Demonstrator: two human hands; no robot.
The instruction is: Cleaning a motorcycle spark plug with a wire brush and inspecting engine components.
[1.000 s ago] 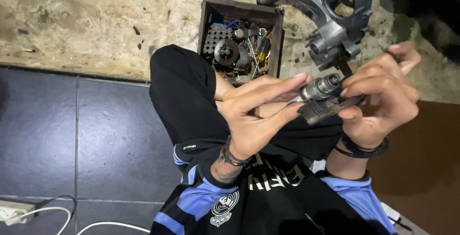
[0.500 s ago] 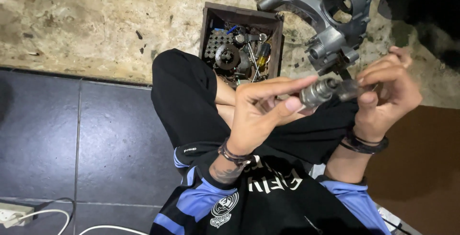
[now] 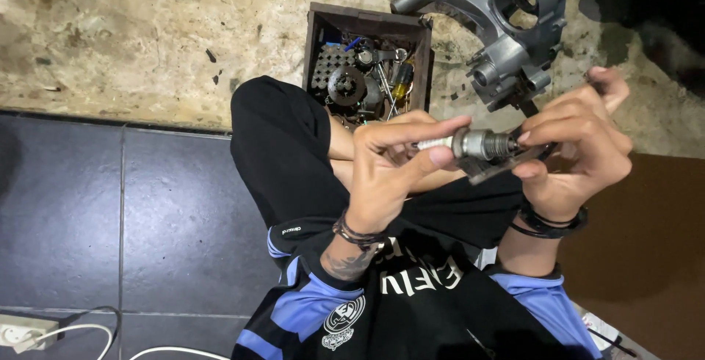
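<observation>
A small metal cylindrical part, like a spark plug with a pale tip, is held level between both hands above my lap. My left hand pinches its pale end with thumb and forefinger. My right hand grips the threaded end, and also holds a dark flat tool under the part. I sit with my knee in black trousers raised.
A dark wooden box full of nuts, gears and tools sits on the rough concrete beyond my knee. A grey cast engine casing lies to its right. Dark floor tiles spread left, with a white cable and plug at the bottom left corner.
Both hands have shifted slightly with the part. My right hand's fingers have closed more around its end, and the part is now more level.
</observation>
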